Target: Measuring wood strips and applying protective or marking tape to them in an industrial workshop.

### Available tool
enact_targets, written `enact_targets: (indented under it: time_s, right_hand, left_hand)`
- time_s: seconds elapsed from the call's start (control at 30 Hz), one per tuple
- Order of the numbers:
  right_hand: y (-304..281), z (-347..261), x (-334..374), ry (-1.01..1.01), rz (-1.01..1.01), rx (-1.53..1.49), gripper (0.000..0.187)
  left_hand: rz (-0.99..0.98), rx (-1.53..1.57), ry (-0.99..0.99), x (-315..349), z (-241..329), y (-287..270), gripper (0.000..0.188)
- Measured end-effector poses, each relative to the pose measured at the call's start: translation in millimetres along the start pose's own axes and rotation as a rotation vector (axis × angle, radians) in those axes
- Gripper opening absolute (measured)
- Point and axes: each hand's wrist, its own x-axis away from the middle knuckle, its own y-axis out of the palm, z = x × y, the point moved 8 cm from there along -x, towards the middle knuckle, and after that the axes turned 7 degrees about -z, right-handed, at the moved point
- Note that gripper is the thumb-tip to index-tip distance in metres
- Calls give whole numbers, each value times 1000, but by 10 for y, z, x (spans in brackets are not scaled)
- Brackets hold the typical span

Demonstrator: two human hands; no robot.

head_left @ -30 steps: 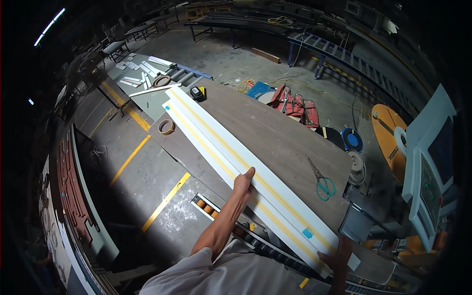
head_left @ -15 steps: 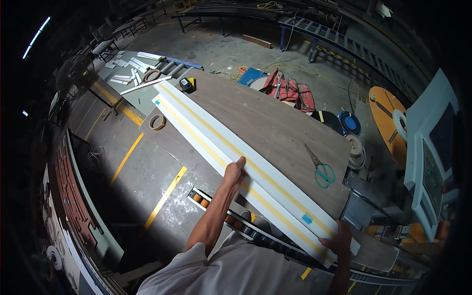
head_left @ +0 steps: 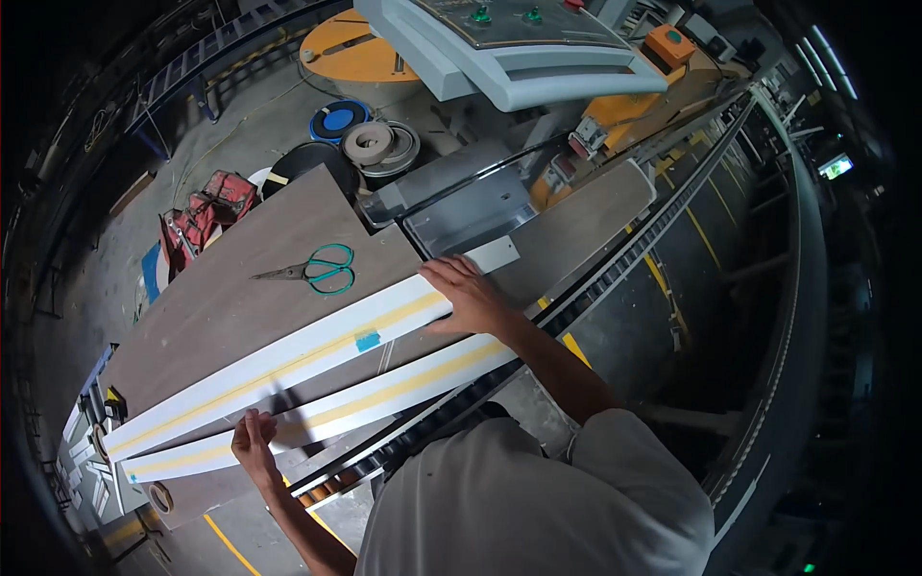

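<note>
Two long white strips lie at a slant across the brown board table. The far white strip has a yellow band along it and a blue tape patch. My right hand is closed across this strip near its right end, fingers over the far edge and thumb on the near side. A near white strip, also banded in yellow, lies closer to me, with a narrow gap between the two. Over that near strip hovers my left hand, fingers curled together, nothing visible in them. Teal-handled scissors lie beyond the far strip.
The brown board table carries the strips. A tape roll sits at its left end. A roller conveyor runs along my side. Beyond stand a grey machine panel, edging rolls and a red tool bag.
My view has swung to the right. My left hand has let go of the strips and lifted. The strips, side by side before, now lie apart toward their right ends.
</note>
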Motion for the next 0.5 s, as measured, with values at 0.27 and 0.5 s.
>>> enact_targets:
  time_s: [0.27,0.5]
  right_hand:
    - [-457,637,1203,423,411,108,71]
    - [-49,337,954,391,353,-139,45]
  left_hand:
    - [171,-253,197,391,20,167,35]
    - [57,-475,327,424,297,1015,27]
